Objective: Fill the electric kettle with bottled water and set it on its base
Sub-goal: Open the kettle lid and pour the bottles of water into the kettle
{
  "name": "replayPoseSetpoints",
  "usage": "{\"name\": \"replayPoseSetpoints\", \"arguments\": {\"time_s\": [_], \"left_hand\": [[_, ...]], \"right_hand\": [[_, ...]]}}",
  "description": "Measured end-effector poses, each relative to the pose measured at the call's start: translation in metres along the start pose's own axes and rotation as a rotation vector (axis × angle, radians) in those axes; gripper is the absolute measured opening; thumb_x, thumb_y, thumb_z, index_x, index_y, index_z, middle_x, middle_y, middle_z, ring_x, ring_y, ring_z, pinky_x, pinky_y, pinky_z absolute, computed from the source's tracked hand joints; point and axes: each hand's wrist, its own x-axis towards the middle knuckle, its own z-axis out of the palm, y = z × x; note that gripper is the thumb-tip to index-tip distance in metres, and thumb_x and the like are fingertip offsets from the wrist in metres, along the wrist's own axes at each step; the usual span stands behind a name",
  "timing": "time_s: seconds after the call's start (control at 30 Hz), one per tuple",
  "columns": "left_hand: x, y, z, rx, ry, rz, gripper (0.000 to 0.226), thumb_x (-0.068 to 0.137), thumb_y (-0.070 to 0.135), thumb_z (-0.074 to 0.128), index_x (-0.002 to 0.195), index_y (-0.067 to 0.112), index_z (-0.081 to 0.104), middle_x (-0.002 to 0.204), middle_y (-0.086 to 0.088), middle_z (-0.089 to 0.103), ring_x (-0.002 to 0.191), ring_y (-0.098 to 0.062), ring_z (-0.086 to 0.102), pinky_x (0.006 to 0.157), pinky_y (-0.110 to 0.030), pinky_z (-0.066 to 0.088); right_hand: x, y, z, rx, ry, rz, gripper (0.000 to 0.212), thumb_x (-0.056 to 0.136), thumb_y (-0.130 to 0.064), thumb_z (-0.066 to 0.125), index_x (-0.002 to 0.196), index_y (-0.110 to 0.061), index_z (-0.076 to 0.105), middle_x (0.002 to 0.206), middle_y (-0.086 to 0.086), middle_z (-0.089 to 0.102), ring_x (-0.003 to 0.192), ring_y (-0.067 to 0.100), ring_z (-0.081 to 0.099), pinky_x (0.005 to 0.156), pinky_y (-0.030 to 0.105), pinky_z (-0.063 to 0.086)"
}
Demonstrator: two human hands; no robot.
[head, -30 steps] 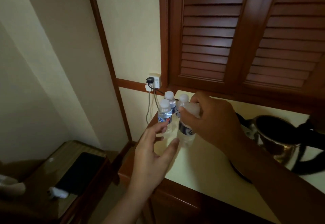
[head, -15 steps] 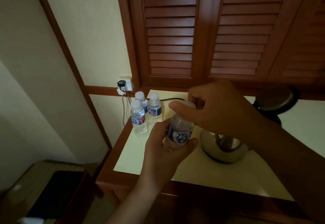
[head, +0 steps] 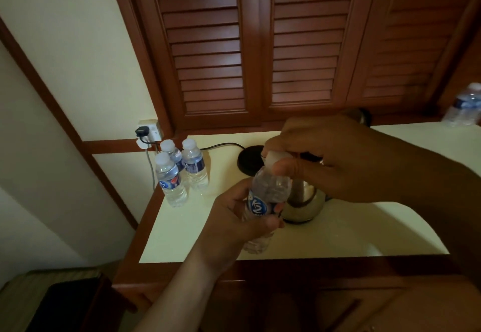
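Since half a second ago the left hand (head: 234, 217) has stayed wrapped around the water bottle (head: 265, 201), while the right hand (head: 325, 159) pinches its white cap (head: 273, 158); the opening has begun. The steel kettle (head: 304, 201) stands just behind, off its black base (head: 251, 159).

Small clear water bottle (head: 269, 196) with blue label and white cap, held a little above the desk's near edge, tilted slightly, neck toward the top. Shiny steel electric kettle (head: 303, 205) just behind it, standing on the cream desktop, mostly hidden. Round black base (head: 250, 161) farther back, bare, apart from the kettle, black cord running left from it to the wall socket.
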Motion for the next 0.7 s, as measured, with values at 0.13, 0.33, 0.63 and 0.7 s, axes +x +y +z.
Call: {"name": "replayPoseSetpoints", "arguments": {"time_s": [0.13,0.33,0.63,0.7], "left_hand": [[-0.001,-0.004,0.008,0.015,-0.031,-0.062,0.053,0.07,0.043,0.091,0.111,0.014,0.074,0.091,-0.007,0.073,0.081,-0.022,0.071,0.072,-0.028,0.056],[-0.008,-0.013,0.036,0.058,0.026,-0.078,0.039,0.072,0.025,0.084,0.11,0.031,0.079,0.098,0.0,0.076,0.09,-0.014,0.071,0.078,-0.025,0.055],[-0.028,-0.029,0.074,0.06,0.25,-0.112,0.047,0.077,0.016,0.088,0.121,0.022,0.075,0.11,-0.004,0.078,0.101,-0.017,0.072,0.084,-0.027,0.055],[-0.034,-0.03,0.084,0.039,0.311,-0.128,0.05,0.075,0.02,0.091,0.122,0.022,0.075,0.111,-0.006,0.078,0.101,-0.017,0.073,0.084,-0.027,0.056]], "right_hand": [[-0.022,0.004,0.0,0.029,0.006,0.017,0.033,0.099,-0.027,0.053,0.13,-0.027,0.064,0.118,-0.011,0.063,0.11,0.006,0.058,0.09,0.031,0.051],[-0.063,0.008,0.01,0.139,0.079,0.145,0.037,0.1,-0.016,0.059,0.133,-0.033,0.059,0.13,-0.018,0.061,0.121,-0.002,0.054,0.1,0.016,0.044],[-0.144,0.039,0.05,0.452,0.41,0.467,0.029,0.092,-0.015,0.071,0.116,-0.032,0.069,0.114,-0.022,0.068,0.107,-0.003,0.065,0.095,0.013,0.05],[-0.162,0.055,0.076,0.559,0.423,0.661,0.021,0.091,-0.016,0.074,0.106,-0.029,0.069,0.108,-0.02,0.071,0.102,-0.006,0.066,0.094,0.015,0.052]]}}
